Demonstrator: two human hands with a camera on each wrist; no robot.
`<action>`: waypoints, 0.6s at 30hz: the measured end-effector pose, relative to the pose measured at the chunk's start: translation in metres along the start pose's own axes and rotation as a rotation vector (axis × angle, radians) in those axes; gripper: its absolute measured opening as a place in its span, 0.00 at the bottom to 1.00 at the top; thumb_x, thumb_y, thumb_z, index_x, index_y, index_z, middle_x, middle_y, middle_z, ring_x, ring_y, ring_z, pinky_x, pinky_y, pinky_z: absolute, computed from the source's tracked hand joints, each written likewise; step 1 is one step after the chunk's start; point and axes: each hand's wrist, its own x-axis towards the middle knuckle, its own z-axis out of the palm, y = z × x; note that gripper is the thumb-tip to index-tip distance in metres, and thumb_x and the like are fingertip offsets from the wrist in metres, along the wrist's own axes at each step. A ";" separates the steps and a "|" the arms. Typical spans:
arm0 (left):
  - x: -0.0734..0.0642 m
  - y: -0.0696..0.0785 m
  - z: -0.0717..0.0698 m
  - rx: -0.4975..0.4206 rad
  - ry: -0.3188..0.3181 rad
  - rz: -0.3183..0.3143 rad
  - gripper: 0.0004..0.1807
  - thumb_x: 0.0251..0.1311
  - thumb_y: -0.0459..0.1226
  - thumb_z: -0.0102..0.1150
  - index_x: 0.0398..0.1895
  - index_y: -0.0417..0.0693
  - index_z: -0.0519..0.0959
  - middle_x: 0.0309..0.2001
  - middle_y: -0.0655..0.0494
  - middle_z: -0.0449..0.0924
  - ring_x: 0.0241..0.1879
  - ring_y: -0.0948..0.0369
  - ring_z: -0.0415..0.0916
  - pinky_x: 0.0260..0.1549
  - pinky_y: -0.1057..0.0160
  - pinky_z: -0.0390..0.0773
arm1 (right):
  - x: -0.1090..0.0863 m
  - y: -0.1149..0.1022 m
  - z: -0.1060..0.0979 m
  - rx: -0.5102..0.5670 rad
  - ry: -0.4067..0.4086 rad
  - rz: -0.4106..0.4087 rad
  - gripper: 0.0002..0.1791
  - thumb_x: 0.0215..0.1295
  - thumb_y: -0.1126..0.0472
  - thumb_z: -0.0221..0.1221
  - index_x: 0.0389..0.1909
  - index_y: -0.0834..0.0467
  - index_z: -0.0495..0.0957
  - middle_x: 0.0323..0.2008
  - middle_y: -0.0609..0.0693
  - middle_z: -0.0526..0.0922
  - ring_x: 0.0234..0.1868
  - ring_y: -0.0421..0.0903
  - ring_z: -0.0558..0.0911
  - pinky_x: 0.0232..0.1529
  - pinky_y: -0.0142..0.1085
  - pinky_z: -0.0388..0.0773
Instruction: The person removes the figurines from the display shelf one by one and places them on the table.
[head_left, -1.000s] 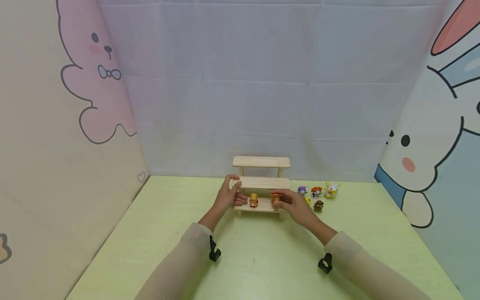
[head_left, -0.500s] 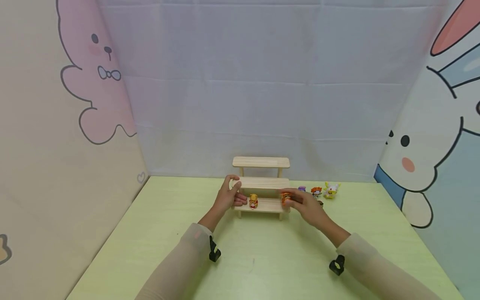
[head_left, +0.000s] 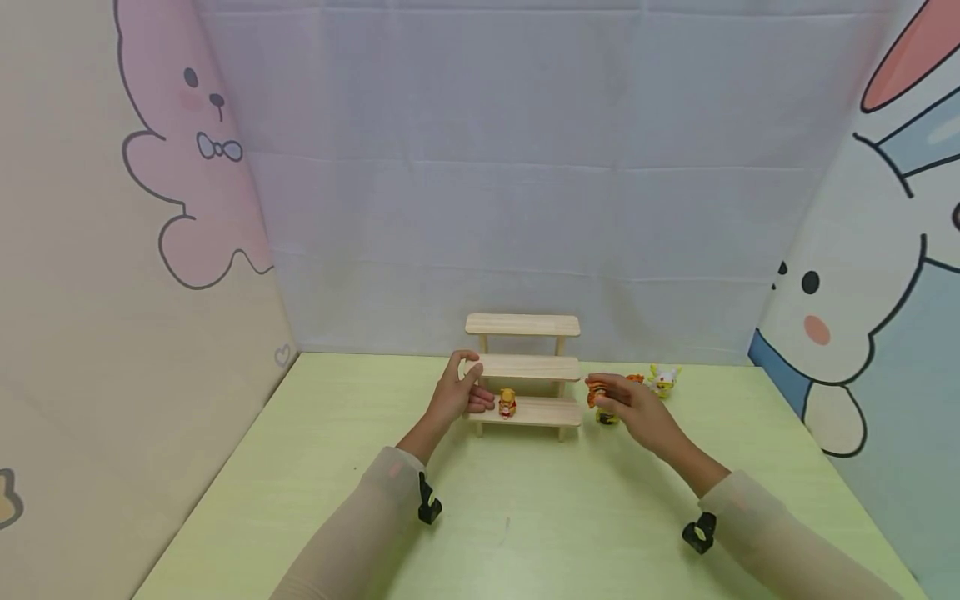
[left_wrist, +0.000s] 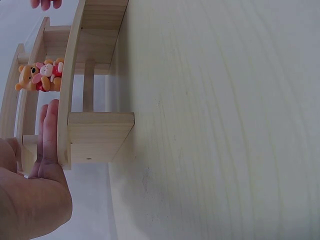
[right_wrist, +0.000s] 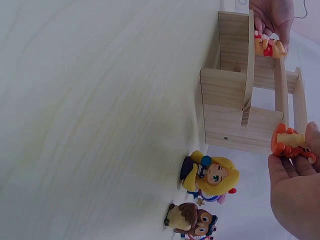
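The small three-tier wooden display shelf [head_left: 525,367] stands at the back of the table. My left hand [head_left: 453,393] holds its left end at the middle tier, other fingers reaching over the lower tier. A yellow bear figurine [head_left: 507,403] in red, with a small pink figure at its front, sits on the lower tier beside those fingers. Just right of the shelf, my right hand [head_left: 637,412] pinches an orange striped tiger figurine [head_left: 596,393] between thumb and fingers. In the right wrist view, the tiger figurine [right_wrist: 287,142] lies sideways in the picture, away from the tiers.
Below the right hand stands a yellow-haired figurine [right_wrist: 212,175], with an owl figurine [right_wrist: 190,219] next to it. A white-and-yellow figurine [head_left: 663,381] stands farther right; others are partly hidden by the hand. White cloth [head_left: 450,208] hangs behind the table [head_left: 510,517].
My right hand has carried the tiger figurine rightward from over the lower tier to beyond the shelf's right end. The left hand and bear figurine have stayed put.
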 end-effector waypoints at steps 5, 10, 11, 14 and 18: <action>0.000 0.000 0.000 -0.003 0.001 -0.003 0.16 0.81 0.47 0.49 0.65 0.56 0.67 0.26 0.43 0.87 0.24 0.55 0.87 0.21 0.63 0.87 | -0.005 0.005 -0.012 -0.044 0.015 0.011 0.22 0.78 0.62 0.57 0.70 0.61 0.73 0.65 0.64 0.78 0.64 0.63 0.79 0.53 0.25 0.80; 0.001 -0.001 0.000 0.004 -0.002 0.001 0.17 0.81 0.47 0.48 0.66 0.54 0.66 0.27 0.41 0.87 0.24 0.55 0.88 0.22 0.63 0.87 | -0.009 0.009 -0.023 -0.116 0.032 0.041 0.22 0.79 0.60 0.56 0.71 0.57 0.73 0.66 0.60 0.78 0.64 0.61 0.79 0.53 0.29 0.81; 0.001 -0.001 0.000 0.006 -0.004 0.003 0.17 0.81 0.47 0.48 0.66 0.54 0.66 0.27 0.40 0.87 0.24 0.55 0.88 0.22 0.63 0.87 | -0.010 0.010 -0.025 -0.128 0.034 0.050 0.22 0.79 0.59 0.56 0.71 0.57 0.73 0.66 0.60 0.78 0.63 0.61 0.80 0.53 0.31 0.82; 0.001 -0.001 0.000 0.006 -0.006 0.004 0.17 0.81 0.47 0.49 0.66 0.54 0.66 0.28 0.40 0.87 0.24 0.54 0.88 0.22 0.63 0.87 | -0.012 0.012 -0.031 -0.143 0.039 0.069 0.23 0.80 0.58 0.56 0.71 0.60 0.72 0.65 0.61 0.78 0.63 0.62 0.80 0.53 0.35 0.84; 0.001 -0.001 0.000 0.002 -0.009 0.005 0.17 0.81 0.48 0.49 0.65 0.55 0.66 0.27 0.42 0.87 0.24 0.55 0.88 0.21 0.63 0.87 | -0.016 0.016 -0.040 -0.142 0.045 0.087 0.25 0.80 0.58 0.55 0.72 0.62 0.70 0.65 0.63 0.78 0.64 0.63 0.79 0.54 0.31 0.82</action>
